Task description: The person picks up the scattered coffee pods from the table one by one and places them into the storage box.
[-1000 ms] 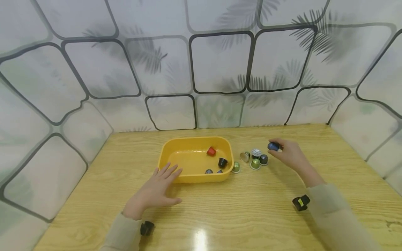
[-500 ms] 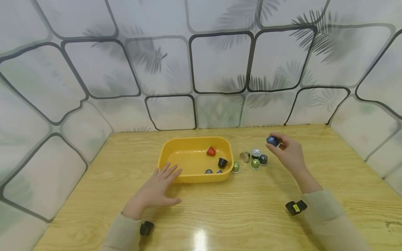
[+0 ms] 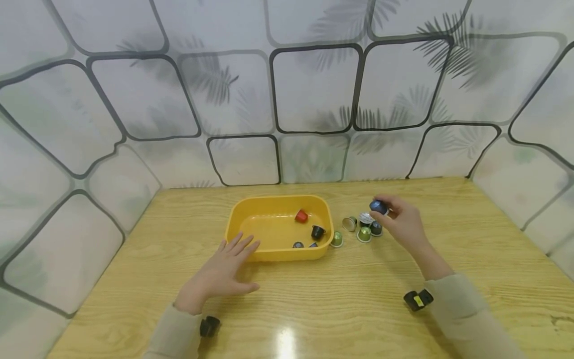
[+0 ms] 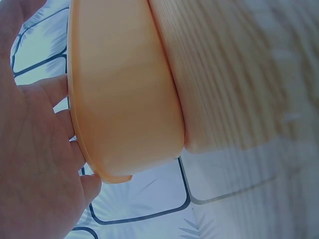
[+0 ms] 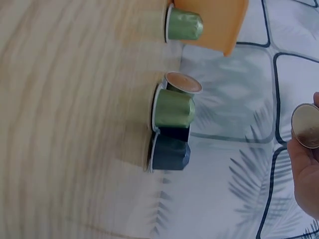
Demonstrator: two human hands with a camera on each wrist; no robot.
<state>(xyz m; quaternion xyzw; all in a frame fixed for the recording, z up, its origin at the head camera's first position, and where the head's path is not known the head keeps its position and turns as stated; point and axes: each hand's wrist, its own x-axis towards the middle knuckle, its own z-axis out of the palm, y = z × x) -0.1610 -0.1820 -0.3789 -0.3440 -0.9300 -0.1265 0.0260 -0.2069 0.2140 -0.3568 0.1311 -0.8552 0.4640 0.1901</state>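
My right hand (image 3: 401, 222) pinches a blue capsule (image 3: 377, 206) in its fingertips, just above a cluster of loose capsules (image 3: 364, 227) on the table; the right wrist view shows the held capsule's foil face (image 5: 306, 125). My left hand (image 3: 219, 274) lies flat on the table with fingers spread, its fingertips at the near left wall of a yellow tub (image 3: 235, 219). In the left wrist view the tub wall (image 4: 124, 89) fills the frame beside my palm. Inside the tub lie a red capsule (image 3: 301, 216), a black one (image 3: 317, 232) and two small dark ones.
Right of the tub stand a green capsule (image 3: 337, 240), a silver one (image 3: 349, 224), another green one (image 3: 364, 234) and a dark one (image 3: 376, 228). The wooden table (image 3: 314, 299) is boxed in by patterned white walls at the back and sides.
My right hand has lifted the blue capsule and carried it left, toward the capsule cluster and the tub. The left hand has stayed still.
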